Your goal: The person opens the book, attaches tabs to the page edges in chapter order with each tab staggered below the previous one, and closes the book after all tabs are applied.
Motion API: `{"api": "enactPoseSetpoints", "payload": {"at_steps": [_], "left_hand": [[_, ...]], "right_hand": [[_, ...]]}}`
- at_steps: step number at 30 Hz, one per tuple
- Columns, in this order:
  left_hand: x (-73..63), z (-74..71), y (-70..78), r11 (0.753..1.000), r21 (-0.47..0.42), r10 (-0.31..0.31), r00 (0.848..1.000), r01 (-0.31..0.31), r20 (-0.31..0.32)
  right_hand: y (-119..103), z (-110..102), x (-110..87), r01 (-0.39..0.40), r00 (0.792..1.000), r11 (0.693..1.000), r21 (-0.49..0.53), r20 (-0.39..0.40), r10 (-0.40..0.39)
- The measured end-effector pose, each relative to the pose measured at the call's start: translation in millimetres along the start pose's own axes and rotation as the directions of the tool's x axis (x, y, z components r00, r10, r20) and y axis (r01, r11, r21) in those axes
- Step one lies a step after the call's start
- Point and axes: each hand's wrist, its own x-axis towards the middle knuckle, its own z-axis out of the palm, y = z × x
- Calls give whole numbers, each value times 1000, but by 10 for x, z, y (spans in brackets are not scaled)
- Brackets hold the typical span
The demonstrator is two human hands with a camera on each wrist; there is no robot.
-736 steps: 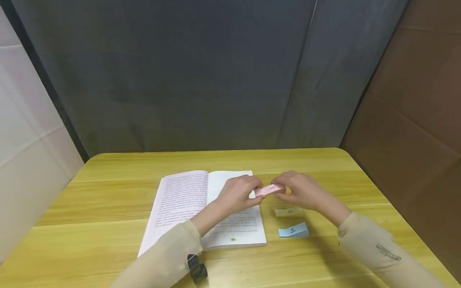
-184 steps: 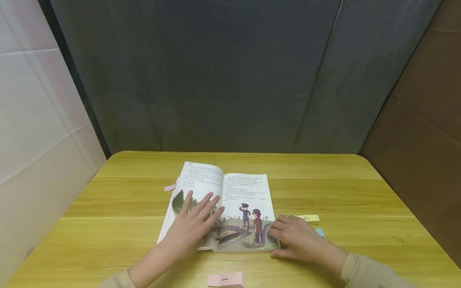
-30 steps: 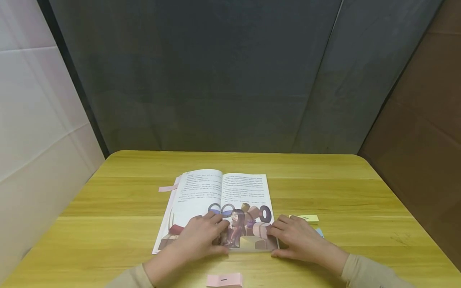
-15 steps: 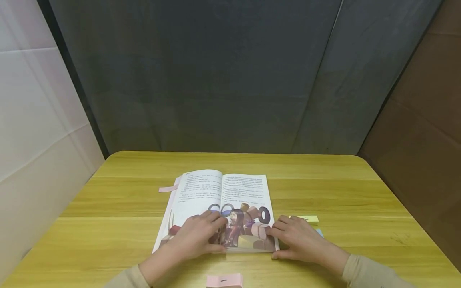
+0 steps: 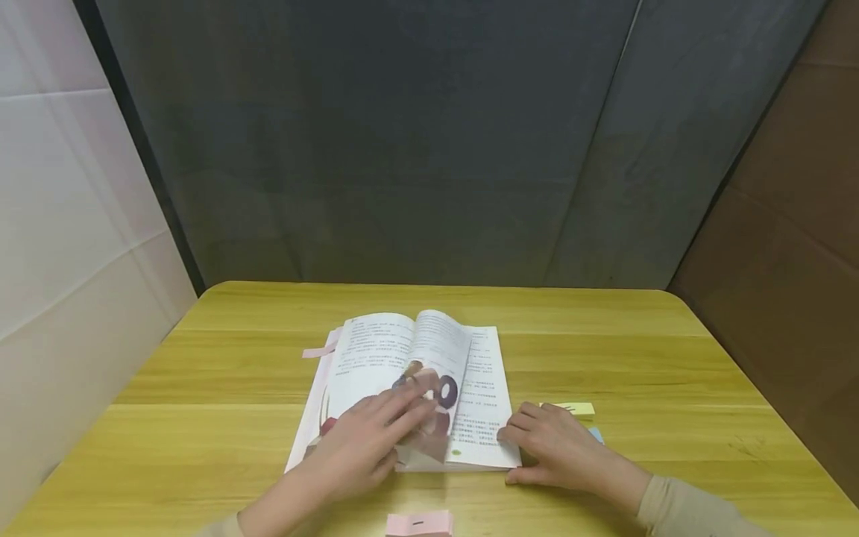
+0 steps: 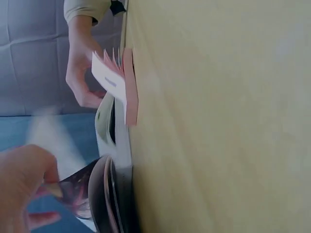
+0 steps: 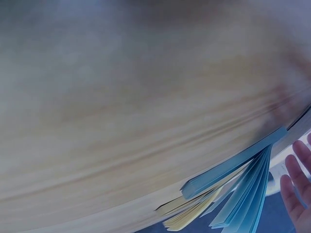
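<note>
An open printed book [image 5: 483, 418] lies on the wooden table with one leaf [image 5: 436, 343] raised and bent toward the left. My left hand [image 5: 362, 440] touches the printed side of this leaf, its fingers reaching across the picture. In the left wrist view, that hand [image 6: 24, 184] is beside the leaf's edge; whether the thumb pinches is unclear. At the book's lower right corner rests my right hand [image 5: 557, 444], with loosely bent fingers. A pink sticky-note pad [image 5: 419, 523] sits in front of the book. Yellow [image 5: 570, 409] and blue [image 5: 596, 434] pads are partly hidden behind the right hand.
A pink strip [image 5: 318, 350] sticks out from the book's left side. The wooden table [image 5: 201, 418] extends around the book. Behind it hangs a dark curtain [image 5: 403, 149], with a pale panel [image 5: 87, 186] left and a brown one [image 5: 772, 224] right.
In the last half second the left hand has lifted the right-hand leaf and swung it leftward, uncovering a text page. The right hand stays put. Earlier, both hands held the pink pad above the book.
</note>
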Motion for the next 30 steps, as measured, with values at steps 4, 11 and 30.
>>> {"api": "enactPoseSetpoints", "payload": {"at_steps": [4, 11, 30], "left_hand": [[1, -55, -44, 992, 123, 29, 999, -33, 36], [-81, -17, -74, 979, 204, -62, 985, 28, 158], [125, 199, 58, 992, 62, -122, 977, 113, 177]], "right_hand": [[-4, 1, -1, -17, 1000, 1000, 0, 21, 17], [-9, 9, -2, -26, 999, 1000, -5, 36, 26], [5, 11, -7, -15, 1000, 1000, -1, 24, 15]]}}
